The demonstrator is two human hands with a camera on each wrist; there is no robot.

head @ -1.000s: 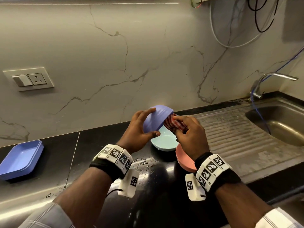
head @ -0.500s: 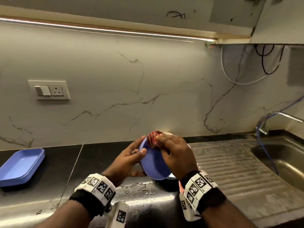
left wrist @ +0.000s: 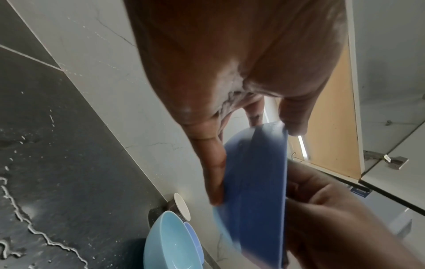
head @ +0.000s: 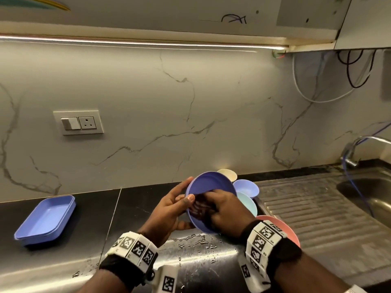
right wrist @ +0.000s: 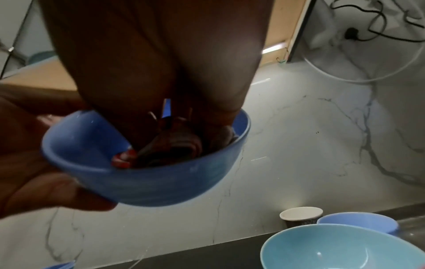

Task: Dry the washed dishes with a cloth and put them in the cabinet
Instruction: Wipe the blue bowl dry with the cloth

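Observation:
My left hand point(head: 173, 210) grips a blue bowl point(head: 206, 187) by its rim, thumb inside and fingers behind, and holds it tilted above the black counter. My right hand point(head: 220, 210) is inside the bowl and presses a bunched red striped cloth point(right wrist: 170, 145) against its inner wall. In the left wrist view the blue bowl point(left wrist: 255, 191) shows edge-on between my fingers. In the right wrist view the blue bowl point(right wrist: 142, 163) is around my right fingers, which hide most of the cloth.
A teal bowl point(head: 247, 204), a smaller blue bowl point(head: 247, 187), a pink bowl point(head: 281, 227) and a paper cup point(head: 227, 174) stand behind my hands. A blue tray point(head: 44, 220) lies at the left. Water pools on the counter point(head: 190, 242). Sink point(head: 368, 191) at right; cabinet point(head: 190, 15) overhead.
The bowl has turned so that its opening faces me. My right hand moved the cloth from the rim down into the bowl. The head view tilted upward.

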